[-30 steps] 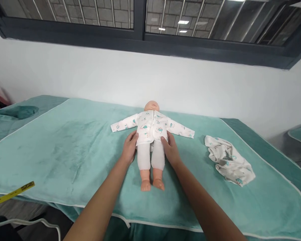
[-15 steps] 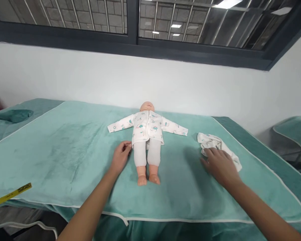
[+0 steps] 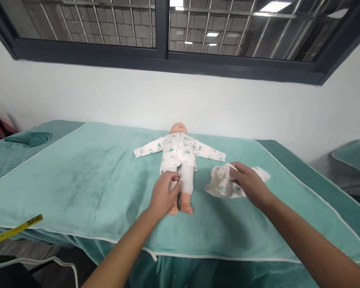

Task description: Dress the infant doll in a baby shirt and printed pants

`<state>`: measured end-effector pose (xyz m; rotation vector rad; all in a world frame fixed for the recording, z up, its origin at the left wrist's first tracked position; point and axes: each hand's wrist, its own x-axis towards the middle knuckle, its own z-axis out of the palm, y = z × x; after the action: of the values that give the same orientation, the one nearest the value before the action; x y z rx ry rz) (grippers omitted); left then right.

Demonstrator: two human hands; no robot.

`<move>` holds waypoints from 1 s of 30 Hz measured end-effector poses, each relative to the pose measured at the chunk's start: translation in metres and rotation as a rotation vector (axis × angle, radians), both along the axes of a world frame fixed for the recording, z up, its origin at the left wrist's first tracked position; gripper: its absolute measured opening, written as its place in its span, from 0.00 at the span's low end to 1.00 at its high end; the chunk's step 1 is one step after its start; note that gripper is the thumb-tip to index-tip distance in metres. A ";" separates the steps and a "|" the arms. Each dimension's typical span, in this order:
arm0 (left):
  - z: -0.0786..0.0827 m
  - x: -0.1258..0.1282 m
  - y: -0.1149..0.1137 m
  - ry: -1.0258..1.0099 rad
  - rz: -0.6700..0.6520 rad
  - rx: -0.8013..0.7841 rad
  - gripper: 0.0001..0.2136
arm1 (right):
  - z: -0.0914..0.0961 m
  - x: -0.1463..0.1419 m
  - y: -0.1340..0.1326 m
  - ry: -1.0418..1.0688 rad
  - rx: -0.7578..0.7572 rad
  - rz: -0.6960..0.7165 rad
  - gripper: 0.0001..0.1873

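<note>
A baby doll [image 3: 180, 154] lies on its back on the teal towel [image 3: 78, 180], head toward the wall. It wears a white printed jacket and white leggings, arms spread. My left hand [image 3: 163, 196] is closed around the doll's near leg, just above the foot. My right hand [image 3: 249, 182] grips a crumpled white printed garment [image 3: 223, 186] and holds it just right of the doll's legs.
The towel covers a table against a white wall under a dark-framed window [image 3: 162, 32]. A yellow measuring tape [image 3: 15, 230] pokes out at the front left edge. A dark teal cloth [image 3: 30, 139] lies at the far left. Another teal-covered surface [image 3: 354, 156] stands at the right.
My right hand took hold of the crumpled garment and pulled it left toward the doll. My left hand moved from beside the doll's hip onto its leg.
</note>
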<state>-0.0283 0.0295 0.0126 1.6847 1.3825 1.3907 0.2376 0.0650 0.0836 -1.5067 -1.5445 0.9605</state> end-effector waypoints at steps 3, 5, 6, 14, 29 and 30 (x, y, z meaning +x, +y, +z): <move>0.025 0.017 -0.005 -0.053 -0.220 -0.012 0.27 | 0.029 -0.055 0.001 0.438 -0.004 0.113 0.15; 0.040 0.018 -0.003 -0.108 -0.217 0.005 0.32 | 0.045 -0.083 0.003 0.523 0.030 0.213 0.15; 0.047 0.016 -0.001 -0.131 -0.176 0.036 0.28 | 0.051 -0.093 0.005 0.517 0.073 0.248 0.14; 0.109 -0.038 0.003 -0.440 0.106 0.230 0.09 | 0.099 -0.112 0.027 0.390 0.368 0.335 0.15; 0.172 -0.061 -0.011 -0.368 -0.202 0.032 0.13 | 0.136 -0.128 0.025 0.533 0.324 0.497 0.23; 0.170 -0.058 -0.014 -0.279 -0.222 -0.031 0.14 | 0.137 -0.129 0.026 0.531 0.325 0.486 0.24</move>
<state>-0.0865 0.0156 0.1828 1.5056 1.0251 1.4058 0.1083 0.0906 0.2205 -0.5869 -1.5858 1.1887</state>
